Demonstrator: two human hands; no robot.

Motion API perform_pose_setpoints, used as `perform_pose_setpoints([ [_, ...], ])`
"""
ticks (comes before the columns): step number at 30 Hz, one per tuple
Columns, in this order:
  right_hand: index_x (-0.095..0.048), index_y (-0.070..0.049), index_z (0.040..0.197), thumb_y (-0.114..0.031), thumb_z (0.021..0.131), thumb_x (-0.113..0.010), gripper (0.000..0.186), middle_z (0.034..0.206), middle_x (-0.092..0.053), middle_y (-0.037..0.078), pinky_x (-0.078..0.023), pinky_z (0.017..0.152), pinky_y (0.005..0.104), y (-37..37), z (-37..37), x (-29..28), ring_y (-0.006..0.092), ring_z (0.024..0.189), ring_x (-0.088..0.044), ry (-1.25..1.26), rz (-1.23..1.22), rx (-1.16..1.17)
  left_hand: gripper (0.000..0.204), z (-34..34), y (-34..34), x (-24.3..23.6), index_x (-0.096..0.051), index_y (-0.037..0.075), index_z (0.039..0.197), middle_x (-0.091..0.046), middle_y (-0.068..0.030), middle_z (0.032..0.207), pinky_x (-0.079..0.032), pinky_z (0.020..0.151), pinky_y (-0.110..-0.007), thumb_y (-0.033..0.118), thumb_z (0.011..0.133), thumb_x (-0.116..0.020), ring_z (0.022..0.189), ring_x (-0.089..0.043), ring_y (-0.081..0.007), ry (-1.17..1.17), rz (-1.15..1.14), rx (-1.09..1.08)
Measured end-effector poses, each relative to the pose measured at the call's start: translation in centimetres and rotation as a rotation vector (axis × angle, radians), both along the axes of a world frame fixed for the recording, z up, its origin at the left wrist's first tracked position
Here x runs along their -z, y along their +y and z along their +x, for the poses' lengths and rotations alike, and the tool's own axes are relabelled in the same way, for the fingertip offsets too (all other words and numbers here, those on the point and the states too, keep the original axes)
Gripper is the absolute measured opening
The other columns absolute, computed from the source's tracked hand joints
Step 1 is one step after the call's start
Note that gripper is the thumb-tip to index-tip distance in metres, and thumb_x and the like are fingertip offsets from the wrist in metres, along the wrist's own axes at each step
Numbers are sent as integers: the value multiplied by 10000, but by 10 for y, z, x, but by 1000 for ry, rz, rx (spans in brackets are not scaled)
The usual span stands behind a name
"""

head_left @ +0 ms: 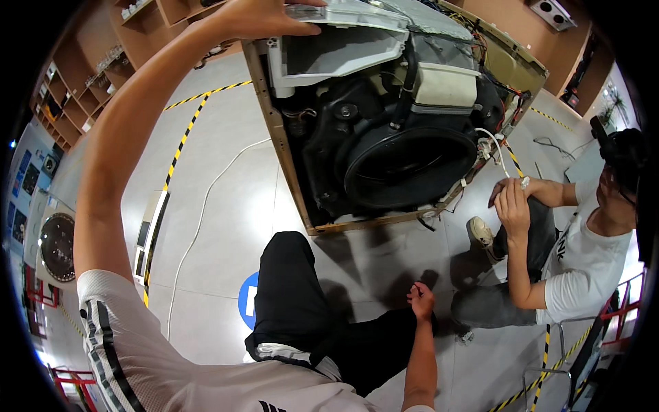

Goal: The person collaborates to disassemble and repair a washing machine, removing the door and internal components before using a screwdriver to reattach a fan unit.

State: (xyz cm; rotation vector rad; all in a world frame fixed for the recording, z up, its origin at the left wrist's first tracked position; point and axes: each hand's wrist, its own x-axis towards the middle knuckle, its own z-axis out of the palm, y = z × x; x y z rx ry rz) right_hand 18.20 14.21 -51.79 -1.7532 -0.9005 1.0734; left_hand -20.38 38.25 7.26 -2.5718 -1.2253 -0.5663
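My left hand (271, 19) is at the upper left corner of an opened washing machine (307, 223). Its thumb lies on the front of the white plastic detergent drawer housing (343, 58) and its fingers go over the top, partly cut off by the picture's edge. Below the housing are the black drum tub and a round black rubber door seal (412, 168). Over my right leg, apart from the machine, my right hand (421, 301) is raised with its fingers curled together; whatever they may hold is too small to make out.
At the right a co-worker (583, 254) sits low, both hands at a white connector (524, 183) on a cable from the machine. A white cord (206, 199) crosses the floor at left, near a flat panel (151, 230). Yellow-black tape (180, 147) marks the floor.
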Motion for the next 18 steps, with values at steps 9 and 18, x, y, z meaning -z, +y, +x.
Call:
perform_pose_setpoints([
  [9, -608, -4, 1054, -142, 877, -585, 225, 796, -637, 68, -522, 560, 266, 2, -1, -14, 139, 653, -631, 2, 14, 15, 546, 6, -2, 10, -663, -5, 1022, -649, -171, 1056, -486, 878, -319, 380, 648, -757, 971, -637, -240, -33, 25, -7],
  [18, -589, 22, 1105, -113, 877, -598, 265, 818, -653, 91, -516, 598, 249, 107, -66, -155, 141, 660, -650, -39, 580, -122, 377, -6, 16, 21, -686, 3, 894, -636, -137, 1096, -473, 878, -326, 294, 672, -776, 996, -618, -232, -15, 85, 104],
])
